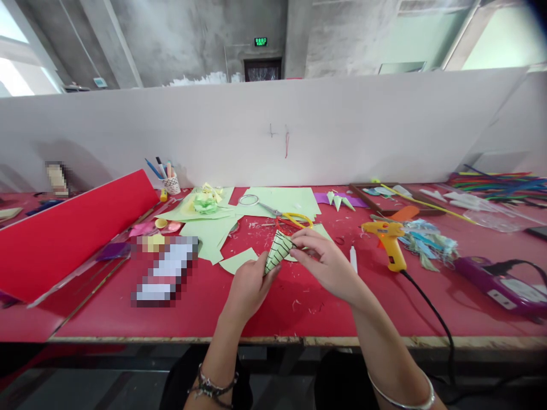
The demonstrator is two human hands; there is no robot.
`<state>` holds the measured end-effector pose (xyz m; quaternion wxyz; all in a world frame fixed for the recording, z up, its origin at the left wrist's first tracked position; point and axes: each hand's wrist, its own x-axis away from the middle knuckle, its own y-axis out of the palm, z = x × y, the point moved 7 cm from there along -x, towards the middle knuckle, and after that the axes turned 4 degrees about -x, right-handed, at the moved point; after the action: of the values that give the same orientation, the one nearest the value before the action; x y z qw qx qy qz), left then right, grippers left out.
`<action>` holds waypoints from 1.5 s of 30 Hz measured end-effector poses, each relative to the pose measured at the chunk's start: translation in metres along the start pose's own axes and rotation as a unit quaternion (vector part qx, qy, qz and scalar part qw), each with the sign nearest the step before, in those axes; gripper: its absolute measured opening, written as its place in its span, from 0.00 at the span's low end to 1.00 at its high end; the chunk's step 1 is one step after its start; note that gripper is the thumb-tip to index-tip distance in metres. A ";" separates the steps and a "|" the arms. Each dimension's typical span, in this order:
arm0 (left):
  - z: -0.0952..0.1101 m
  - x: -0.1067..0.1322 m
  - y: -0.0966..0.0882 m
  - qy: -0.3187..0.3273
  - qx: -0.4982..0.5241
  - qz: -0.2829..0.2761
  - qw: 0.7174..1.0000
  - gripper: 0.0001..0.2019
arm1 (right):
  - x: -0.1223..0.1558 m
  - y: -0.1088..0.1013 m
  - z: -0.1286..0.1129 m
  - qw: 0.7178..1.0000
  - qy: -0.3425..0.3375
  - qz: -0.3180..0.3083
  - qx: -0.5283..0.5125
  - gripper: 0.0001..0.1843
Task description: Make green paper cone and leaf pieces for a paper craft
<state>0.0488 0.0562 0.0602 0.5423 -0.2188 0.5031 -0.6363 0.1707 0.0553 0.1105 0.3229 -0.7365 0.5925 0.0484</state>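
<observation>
Between my hands is a pale green paper cone (277, 252) with black lines drawn across it, its narrow end tilted down to the left. My left hand (248, 282) is closed around its lower part. At the wide upper edge, the fingers of my right hand (318, 259) pinch the paper on its right side; whether they hold anything more is too small to tell. Just behind the cone lie yellow-handled scissors (299, 219) and red-handled scissors (288, 224). A cut piece of green paper (240, 261) rests beside my left hand, and a white pen (353, 259) lies right of my right hand.
A yellow glue gun (391, 242) with a black cord stands at right, near a purple power strip (499, 285). Small green cones (337, 200) sit at the back. Left are a blurred phone (166, 270), a red board (81, 233) and a pen cup (171, 184).
</observation>
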 end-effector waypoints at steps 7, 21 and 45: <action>0.000 -0.001 -0.001 -0.004 -0.025 0.006 1.000 0.16 | 0.002 -0.009 -0.002 0.999 0.008 0.041 -0.016 0.11; -0.010 0.001 -0.003 -0.036 0.019 0.050 0.998 0.25 | 0.007 -0.028 0.022 0.986 0.072 0.138 -0.063 0.05; -0.007 0.002 -0.004 -0.024 0.034 0.051 0.998 0.24 | 0.006 -0.026 0.015 0.986 0.080 0.129 -0.072 0.12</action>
<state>0.0409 0.0572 0.0602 0.5931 -0.1897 0.4784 -0.6192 0.2004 0.0608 0.1070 0.2120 -0.6769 0.7011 0.0731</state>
